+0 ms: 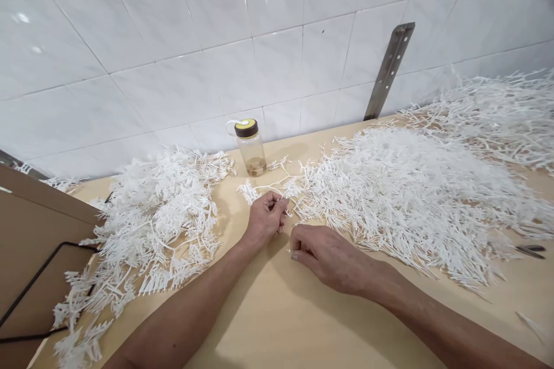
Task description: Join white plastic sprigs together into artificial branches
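Observation:
My left hand (265, 220) is closed in a pinch on a white, coral-like plastic branch (248, 190) with bushy tips, which extends beyond the fingers over the table. Just to its right, my right hand (322, 255) is also pinched shut, with a tiny white bit showing at the fingertips; what it is cannot be made out. The two hands are close together but apart. Beside the right hand spreads a large heap of thin white sprigs (402, 196). Left of my left hand lies a pile of bushier white branches (173, 202).
A clear bottle (251, 153) with a dark and yellow lid stands near the tiled wall (182, 86). A metal bracket (389, 72) leans there. More white branches (497, 118) lie at far right, above a dark pointed tool (531, 250). A cardboard box (38, 230) stands at left.

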Available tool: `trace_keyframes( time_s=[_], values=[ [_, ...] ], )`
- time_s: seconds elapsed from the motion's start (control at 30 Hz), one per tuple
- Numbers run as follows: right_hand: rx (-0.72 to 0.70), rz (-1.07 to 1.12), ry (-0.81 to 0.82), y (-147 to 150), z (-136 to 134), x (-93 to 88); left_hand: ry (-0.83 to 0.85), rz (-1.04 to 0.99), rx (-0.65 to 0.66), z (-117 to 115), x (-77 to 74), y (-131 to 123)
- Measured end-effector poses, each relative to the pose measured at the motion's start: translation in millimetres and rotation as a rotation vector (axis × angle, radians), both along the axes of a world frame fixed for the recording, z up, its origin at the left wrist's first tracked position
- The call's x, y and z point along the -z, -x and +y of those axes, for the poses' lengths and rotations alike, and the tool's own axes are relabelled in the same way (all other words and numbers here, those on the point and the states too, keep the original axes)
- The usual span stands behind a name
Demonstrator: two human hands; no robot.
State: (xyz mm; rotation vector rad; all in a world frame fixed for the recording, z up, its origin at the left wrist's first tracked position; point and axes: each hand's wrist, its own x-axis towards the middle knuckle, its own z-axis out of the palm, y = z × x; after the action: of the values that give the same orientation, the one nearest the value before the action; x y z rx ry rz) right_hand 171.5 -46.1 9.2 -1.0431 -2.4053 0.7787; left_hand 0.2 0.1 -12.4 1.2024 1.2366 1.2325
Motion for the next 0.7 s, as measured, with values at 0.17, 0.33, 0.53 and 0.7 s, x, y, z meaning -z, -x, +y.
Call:
trace_keyframes(
  time_s=[0.17, 0.33, 0.53, 0.7],
  values=[
    [0.234, 0.071, 0.007, -6.8, 17.2, 1.9, 0.009, -0.032, 0.013, -1.2, -6.4, -0.1],
    [0.365, 0.172, -0.023, -4.4, 23.7, 2.0, 0.062, -0.068, 0.032, -5.8, -12.4, -3.9],
    [0.319, 0.327, 0.215, 6.5, 20.3, 0.7, 0.079, -0.099, 0.051, -16.7, -18.9, -13.6],
    [0.362, 0.271, 0.181, 3.2, 24.7, 6.4, 0.117, -0.13, 0.041, -19.7, -25.6, -16.1]
  ],
)
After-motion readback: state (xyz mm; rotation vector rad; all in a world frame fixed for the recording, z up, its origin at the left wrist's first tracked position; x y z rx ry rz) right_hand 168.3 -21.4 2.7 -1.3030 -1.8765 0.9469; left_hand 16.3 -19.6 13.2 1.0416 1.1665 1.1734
